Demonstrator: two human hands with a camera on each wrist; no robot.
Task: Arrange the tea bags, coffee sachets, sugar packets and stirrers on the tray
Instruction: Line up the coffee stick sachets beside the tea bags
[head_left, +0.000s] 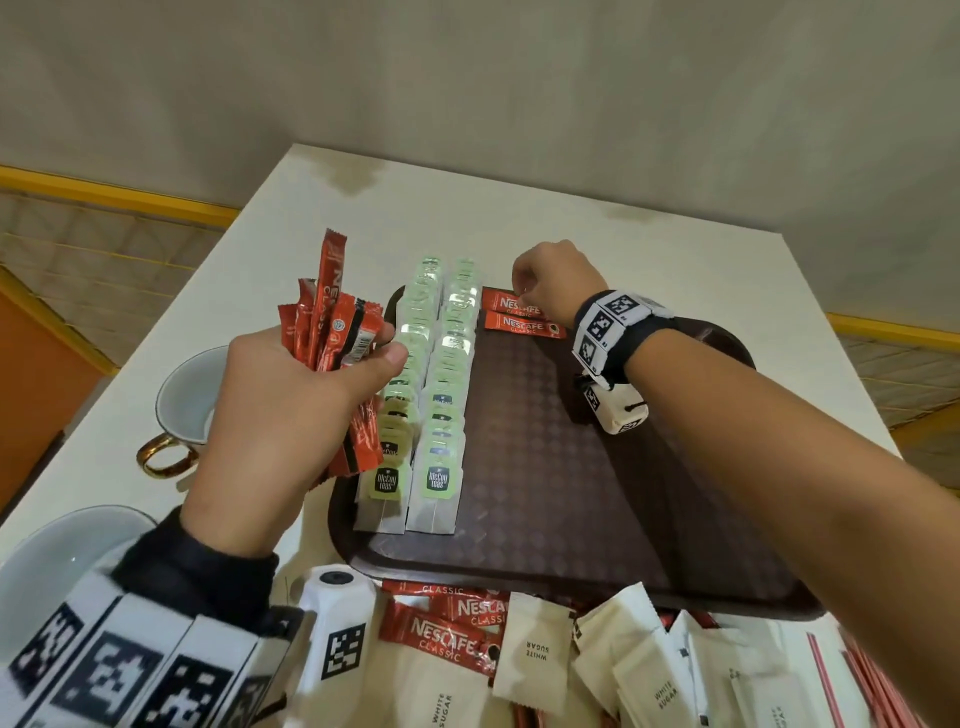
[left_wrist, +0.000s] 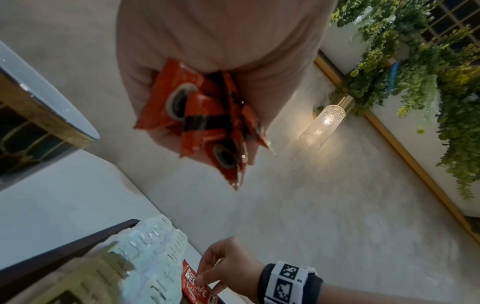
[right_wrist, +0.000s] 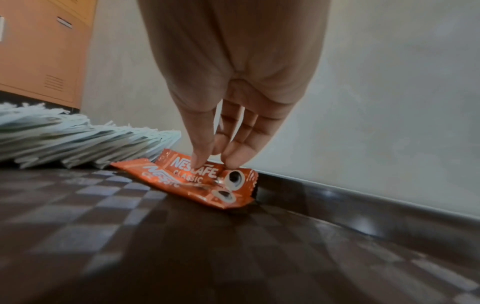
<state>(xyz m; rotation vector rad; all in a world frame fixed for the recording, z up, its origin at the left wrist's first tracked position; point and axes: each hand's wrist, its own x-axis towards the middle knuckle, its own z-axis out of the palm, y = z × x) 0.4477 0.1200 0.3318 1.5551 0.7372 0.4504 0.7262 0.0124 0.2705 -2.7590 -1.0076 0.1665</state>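
A dark brown tray (head_left: 571, 499) lies on the white table. Two rows of green tea bags (head_left: 431, 384) fill its left side. Two red coffee sachets (head_left: 519, 325) lie at its far edge. My right hand (head_left: 524, 299) pinches the farther sachet (right_wrist: 197, 170) with thumb and fingertips, low on the tray (right_wrist: 182, 236). My left hand (head_left: 291, 395) hovers left of the tea bags and grips a bundle of red coffee sachets (head_left: 332, 332), also seen sticking out of the palm (left_wrist: 207, 123).
Loose coffee sachets (head_left: 447, 631), white sugar packets (head_left: 644, 670) and red stirrers (head_left: 852, 680) are heaped at the near edge. A white cup (head_left: 189, 400) with a gold handle and a saucer (head_left: 57, 561) stand left of the tray.
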